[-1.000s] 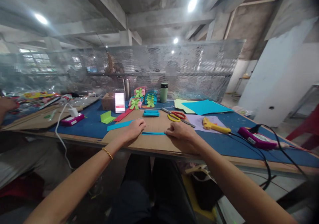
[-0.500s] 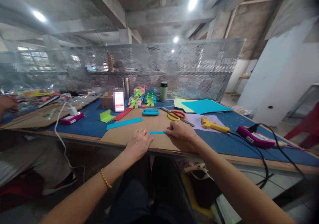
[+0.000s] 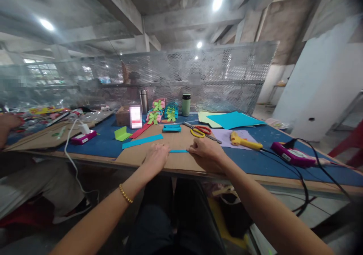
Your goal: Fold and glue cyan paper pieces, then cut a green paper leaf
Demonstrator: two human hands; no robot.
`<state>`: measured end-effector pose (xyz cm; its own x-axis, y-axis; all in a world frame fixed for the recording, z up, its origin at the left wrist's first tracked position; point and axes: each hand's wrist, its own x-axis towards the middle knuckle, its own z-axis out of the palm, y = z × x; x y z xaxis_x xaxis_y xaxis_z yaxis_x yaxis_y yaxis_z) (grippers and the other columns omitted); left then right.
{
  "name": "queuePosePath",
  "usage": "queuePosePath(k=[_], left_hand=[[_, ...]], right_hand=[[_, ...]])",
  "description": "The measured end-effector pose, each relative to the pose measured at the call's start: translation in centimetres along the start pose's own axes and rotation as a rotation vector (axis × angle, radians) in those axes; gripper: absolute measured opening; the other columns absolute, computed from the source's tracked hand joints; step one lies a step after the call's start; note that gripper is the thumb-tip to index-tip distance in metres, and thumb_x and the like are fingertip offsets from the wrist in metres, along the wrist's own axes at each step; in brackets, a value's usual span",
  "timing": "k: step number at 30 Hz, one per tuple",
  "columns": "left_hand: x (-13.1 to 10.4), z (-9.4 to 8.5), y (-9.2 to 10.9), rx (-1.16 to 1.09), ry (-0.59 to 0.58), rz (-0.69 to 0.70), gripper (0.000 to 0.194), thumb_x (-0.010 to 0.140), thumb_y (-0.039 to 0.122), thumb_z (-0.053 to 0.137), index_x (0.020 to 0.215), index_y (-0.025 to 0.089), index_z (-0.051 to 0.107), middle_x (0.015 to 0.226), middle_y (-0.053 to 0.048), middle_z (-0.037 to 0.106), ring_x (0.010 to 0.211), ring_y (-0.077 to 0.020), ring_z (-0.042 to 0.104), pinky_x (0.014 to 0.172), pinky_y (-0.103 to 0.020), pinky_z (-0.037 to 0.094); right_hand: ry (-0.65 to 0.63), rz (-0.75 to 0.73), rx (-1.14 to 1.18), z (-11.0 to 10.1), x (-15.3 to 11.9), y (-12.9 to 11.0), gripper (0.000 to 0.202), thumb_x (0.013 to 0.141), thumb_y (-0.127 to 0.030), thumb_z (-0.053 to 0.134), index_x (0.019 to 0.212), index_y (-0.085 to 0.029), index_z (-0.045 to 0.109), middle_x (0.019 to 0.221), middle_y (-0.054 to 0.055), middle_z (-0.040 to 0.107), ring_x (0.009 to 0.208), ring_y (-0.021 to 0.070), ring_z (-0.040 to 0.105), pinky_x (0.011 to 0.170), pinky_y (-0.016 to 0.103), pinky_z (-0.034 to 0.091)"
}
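Observation:
A narrow blue paper strip (image 3: 178, 151) lies across the brown cardboard (image 3: 176, 164) in front of me. My left hand (image 3: 157, 156) covers its left end, fingers bent down and pressed together. At the right end, my right hand (image 3: 202, 149) has its fingers curled closed against the paper. Just beyond that hand rest yellow-handled scissors (image 3: 197, 133) and a red-handled pair (image 3: 204, 130). A folded blue paper piece (image 3: 171, 128) sits behind the strip. Left of it are a wider blue strip (image 3: 142, 141), a red strip (image 3: 140, 130) and folded green paper (image 3: 122, 133).
At the right are a yellow glue gun (image 3: 245, 142) on purple paper, a purple power strip (image 3: 292, 155) with black cables, and blue sheets (image 3: 238, 119). Bow-topped paper pieces (image 3: 154, 117), a green flask (image 3: 186, 104) and a steel flask (image 3: 143, 101) stand behind. Another person's hand (image 3: 10, 122) shows far left.
My left hand has shifted slightly along the strip, its fingers now turned further down over the left end. My right hand stays in the same place.

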<state>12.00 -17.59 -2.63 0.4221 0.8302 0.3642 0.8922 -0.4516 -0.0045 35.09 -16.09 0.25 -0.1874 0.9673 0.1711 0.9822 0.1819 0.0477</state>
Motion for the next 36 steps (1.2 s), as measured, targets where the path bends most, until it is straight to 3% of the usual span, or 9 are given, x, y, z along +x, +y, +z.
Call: queuePosePath(k=[5,7,10,12,19,23,25,29,36], left_hand=[[2.5,-0.8,-0.6,-0.051,-0.092,-0.010,0.018,0.092,0.031,0.057,0.094,0.016,0.066,0.101,-0.013,0.068,0.097,-0.0273,0.060,0.081,-0.036,0.041],[3.3,-1.5,-1.0,-0.181,-0.182,-0.042,0.014,0.087,0.029,0.060,0.092,0.017,0.065,0.096,-0.009,0.069,0.090,-0.0242,0.060,0.077,-0.033,0.040],[4.7,-2.1,-2.1,-0.439,-0.389,-0.086,0.008,0.074,0.023,0.066,0.074,0.016,0.061,0.076,-0.003,0.065,0.075,-0.0189,0.057,0.065,-0.028,0.038],[5.5,-2.0,-2.9,-0.600,-0.448,-0.076,0.010,0.067,0.023,0.066,0.065,0.017,0.058,0.065,0.000,0.059,0.067,-0.0164,0.054,0.061,-0.027,0.036],[5.4,0.2,-3.9,-0.900,-0.324,-0.053,0.015,0.060,0.030,0.063,0.059,0.016,0.056,0.058,0.002,0.049,0.062,-0.0135,0.044,0.060,-0.027,0.033],[5.2,0.4,-3.4,-0.906,-0.286,-0.006,0.017,0.062,0.032,0.062,0.061,0.016,0.055,0.060,0.003,0.047,0.063,-0.0132,0.043,0.060,-0.026,0.032],[5.2,0.2,-3.1,-0.883,-0.266,0.037,0.016,0.064,0.031,0.061,0.062,0.016,0.054,0.060,0.003,0.046,0.063,-0.0129,0.042,0.060,-0.026,0.031],[4.8,0.0,-3.2,-0.756,-0.224,0.068,0.020,0.070,0.030,0.059,0.058,0.016,0.052,0.058,0.003,0.044,0.061,-0.0125,0.040,0.056,-0.026,0.027],[4.2,0.2,-4.2,-0.742,-0.230,0.010,0.015,0.069,0.024,0.053,0.057,0.016,0.056,0.056,0.001,0.048,0.059,-0.0126,0.043,0.054,-0.026,0.028]], right_hand=[[0.011,0.062,0.012,-0.1,-0.3,-0.1,0.048,0.090,-0.059,0.049,0.093,-0.017,0.072,0.088,0.015,0.073,0.078,0.0257,0.068,0.064,0.030,0.040],[-0.002,0.068,0.022,-0.2,-0.4,-0.3,0.048,0.090,-0.060,0.049,0.094,-0.017,0.072,0.089,0.014,0.073,0.079,0.0257,0.068,0.065,0.030,0.040],[-0.003,0.074,0.032,-0.4,-0.6,-0.5,0.046,0.090,-0.058,0.051,0.092,-0.017,0.072,0.088,0.014,0.073,0.078,0.0249,0.067,0.065,0.030,0.040],[0.033,0.068,0.040,-0.3,-1.0,-0.5,0.044,0.090,-0.056,0.051,0.090,-0.018,0.072,0.087,0.013,0.073,0.078,0.0243,0.067,0.065,0.029,0.039],[0.182,-0.039,0.086,-0.7,-2.0,-1.0,0.025,0.092,-0.042,0.057,0.092,-0.022,0.073,0.088,0.008,0.073,0.080,0.0225,0.064,0.064,0.029,0.035],[0.179,-0.251,0.191,-1.1,-0.2,-2.8,0.022,0.092,-0.026,0.057,0.099,-0.021,0.077,0.103,0.009,0.072,0.089,0.0204,0.064,0.070,0.027,0.038],[0.160,-0.352,0.232,-0.8,0.7,-3.6,0.022,0.091,-0.021,0.057,0.097,-0.021,0.078,0.101,0.009,0.073,0.089,0.0195,0.064,0.072,0.027,0.038],[0.133,-0.331,0.323,0.3,1.3,-4.4,0.018,0.085,-0.017,0.059,0.082,-0.017,0.077,0.079,0.005,0.074,0.071,0.0160,0.061,0.063,0.026,0.033],[0.159,-0.341,0.429,1.2,1.5,-4.1,0.016,0.082,-0.015,0.059,0.082,-0.016,0.075,0.081,0.004,0.075,0.072,0.0147,0.060,0.064,0.024,0.036]])
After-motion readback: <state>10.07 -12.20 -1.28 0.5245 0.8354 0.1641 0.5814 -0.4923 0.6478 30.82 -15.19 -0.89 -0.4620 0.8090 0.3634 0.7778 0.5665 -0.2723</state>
